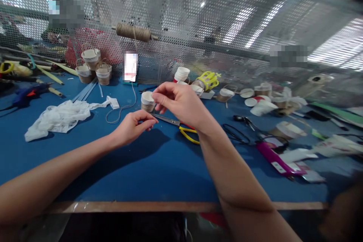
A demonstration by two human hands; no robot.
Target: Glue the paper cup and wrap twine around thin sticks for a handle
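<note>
My left hand (133,125) hovers over the blue table (141,166) with thumb and fingers pinched together; what it pinches is too small to make out. My right hand (178,102) is raised just beyond it, fingers curled toward a pinch near a small twine-wrapped cup (147,101). A thin length of twine (124,106) runs from the cup area up to a twine spool (133,32) on the mesh wall. Yellow-handled scissors (184,128) lie partly under my right wrist.
White gauze cloth (62,117) lies at left, with a blue glue gun (27,94) and sticks beyond. Finished small baskets (93,66) stand at the back. Black scissors (241,126), paper cups (262,104) and a magenta tool (275,159) crowd the right. The wooden table edge (141,207) is near me.
</note>
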